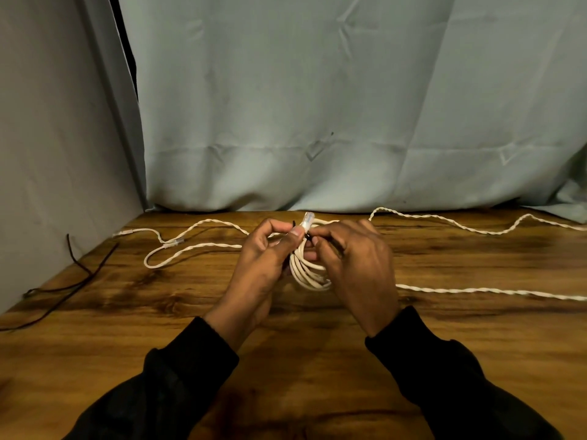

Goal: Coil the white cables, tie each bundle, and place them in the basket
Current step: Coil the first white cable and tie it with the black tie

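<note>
A coiled white cable bundle (309,271) hangs between my hands above the middle of the wooden table (317,360). My left hand (263,258) grips the top of the coil, thumb pressed beside its clear plug (308,221), which sticks up. My right hand (355,265) pinches a thin black tie (307,239) at the coil's neck. Two more twisted white cables lie loose: one (190,246) loops across the table to the left, another (476,290) runs off to the right. No basket is in view.
Several thin dark ties (79,274) lie at the table's left edge, near the grey wall. A pale blue-green cloth (349,106) hangs behind the table's far edge.
</note>
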